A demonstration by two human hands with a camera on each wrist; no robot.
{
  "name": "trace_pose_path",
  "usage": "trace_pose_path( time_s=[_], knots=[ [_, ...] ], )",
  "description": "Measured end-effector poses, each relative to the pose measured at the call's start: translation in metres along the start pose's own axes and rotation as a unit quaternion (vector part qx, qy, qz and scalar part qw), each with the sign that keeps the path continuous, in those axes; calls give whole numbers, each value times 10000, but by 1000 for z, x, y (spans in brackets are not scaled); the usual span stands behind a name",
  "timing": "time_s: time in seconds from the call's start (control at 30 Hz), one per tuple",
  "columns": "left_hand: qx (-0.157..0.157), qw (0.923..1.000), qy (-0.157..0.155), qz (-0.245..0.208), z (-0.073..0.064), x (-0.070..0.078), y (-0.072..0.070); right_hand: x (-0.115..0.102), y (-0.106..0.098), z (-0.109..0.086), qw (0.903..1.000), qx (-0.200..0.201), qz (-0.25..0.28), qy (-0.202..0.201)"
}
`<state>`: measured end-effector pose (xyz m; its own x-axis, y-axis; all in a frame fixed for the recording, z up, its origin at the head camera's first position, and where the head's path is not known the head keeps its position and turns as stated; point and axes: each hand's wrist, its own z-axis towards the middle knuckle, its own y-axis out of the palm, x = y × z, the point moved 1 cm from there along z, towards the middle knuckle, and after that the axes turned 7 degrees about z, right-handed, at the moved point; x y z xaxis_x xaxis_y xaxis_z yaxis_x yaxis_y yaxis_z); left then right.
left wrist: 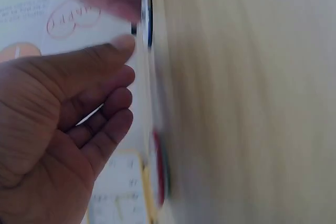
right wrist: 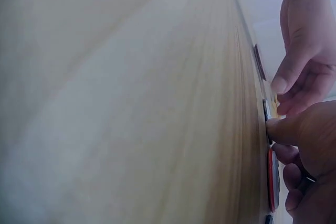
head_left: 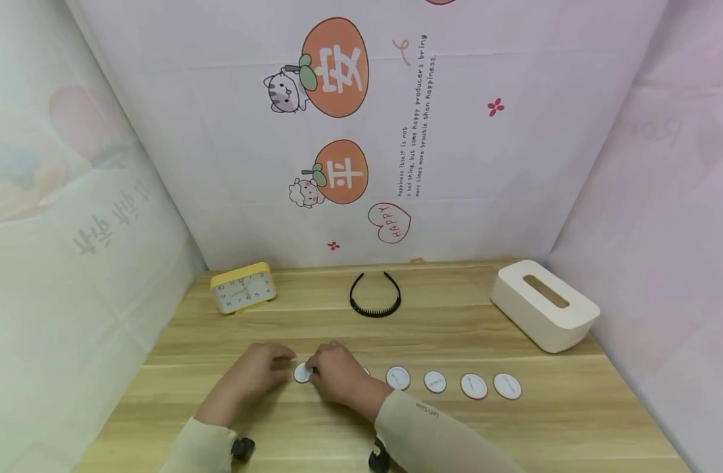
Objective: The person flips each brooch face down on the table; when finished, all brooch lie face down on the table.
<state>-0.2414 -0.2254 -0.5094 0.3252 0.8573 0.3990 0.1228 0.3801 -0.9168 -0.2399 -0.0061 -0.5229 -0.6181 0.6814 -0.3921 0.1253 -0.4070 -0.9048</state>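
Observation:
My right hand (head_left: 340, 374) pinches the edge of a round white pin badge (head_left: 303, 373), which lies flat on the wooden table. In the right wrist view, its thumb presses against a badge's rim (right wrist: 266, 109). My left hand (head_left: 259, 373) is just left of that badge, its fingers loosely bent and apart from the thumb, holding nothing. Below the left hand, the left wrist view shows another badge (left wrist: 160, 171) with a red rim, blurred. A red-rimmed badge (right wrist: 273, 179) lies beneath the right hand's fingers.
To the right runs a row of badges, among them these (head_left: 398, 378), (head_left: 435, 382), each with a pin-like line; one is partly behind the right hand. Farther back are a yellow clock (head_left: 244, 289), a black headband (head_left: 375, 311) and a white tissue box (head_left: 544, 305).

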Motion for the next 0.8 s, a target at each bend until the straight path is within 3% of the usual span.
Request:
trace_pose_path(
  time_s=[0.17,0.37,0.5,0.8],
  knots=[
    [-79,9981,-599,-147,-9,-18,-19,4,2,-1,9999,13,75,115],
    [-359,9969,-693,139,-28,-43,-28,6,2,-5,9998,3,135,146],
    [-335,9954,-894,94,-37,-51,-27,5,2,-4,9998,-8,118,170],
    [-177,9986,-358,-343,-32,-49,-19,0,3,0,9990,40,351,259]
  ],
)
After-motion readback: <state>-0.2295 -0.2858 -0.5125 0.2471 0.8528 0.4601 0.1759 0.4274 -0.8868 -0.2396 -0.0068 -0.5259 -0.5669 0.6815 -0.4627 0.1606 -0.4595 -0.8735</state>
